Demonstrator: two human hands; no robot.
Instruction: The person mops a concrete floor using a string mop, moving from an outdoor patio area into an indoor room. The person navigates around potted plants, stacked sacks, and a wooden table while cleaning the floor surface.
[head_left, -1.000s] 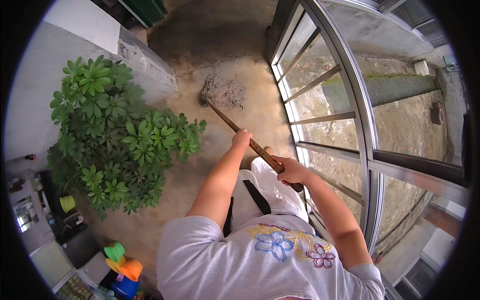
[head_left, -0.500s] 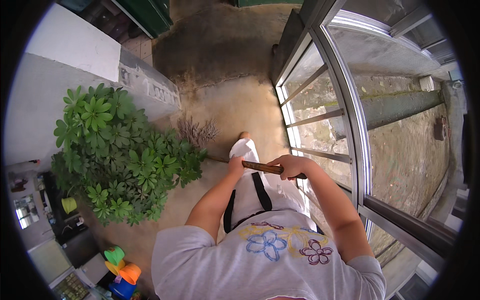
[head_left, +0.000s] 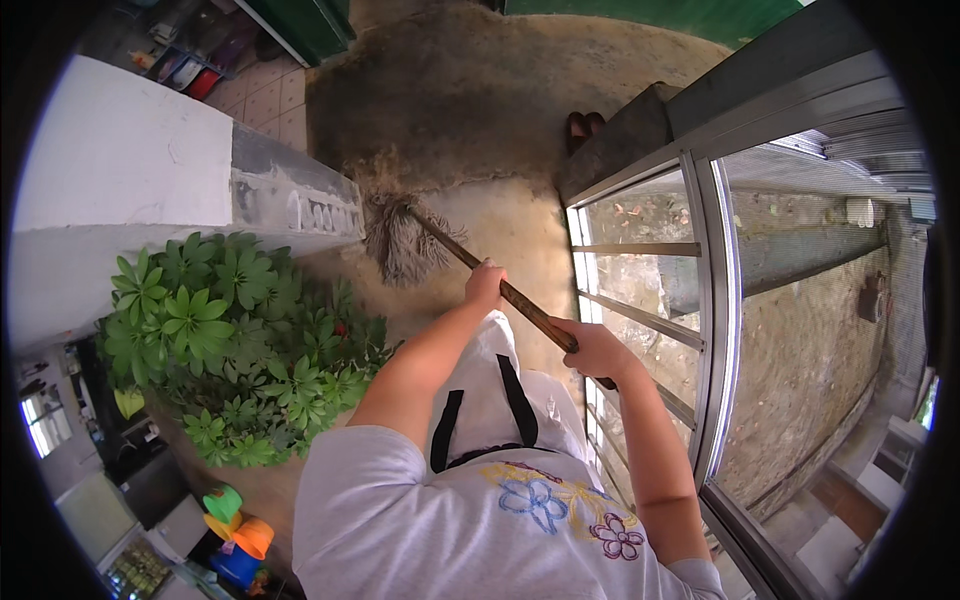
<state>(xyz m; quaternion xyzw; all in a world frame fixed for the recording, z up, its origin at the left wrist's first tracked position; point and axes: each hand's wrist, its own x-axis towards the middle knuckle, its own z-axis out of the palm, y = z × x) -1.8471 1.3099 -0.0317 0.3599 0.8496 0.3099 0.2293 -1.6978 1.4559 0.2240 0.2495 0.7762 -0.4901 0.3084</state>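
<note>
Both my hands grip the wooden handle of a string mop, which slants from the far left down to the near right. My left hand is wrapped around the middle of the handle. Closer to my body, my right hand closes around its upper end, and a dark tip sticks out below. The mop's grey-brown strings lie spread on the concrete floor, beside the end of a low wall.
A leafy green plant fills the left side, below a white and grey wall. Along the right runs a metal-framed window. Dark slippers sit by its far end. Colourful plastic toys stand at lower left.
The mop head has moved away from me, out from behind the plant. My left hand reached farther forward, and the handle tilts more steeply. Both hands keep their grip.
</note>
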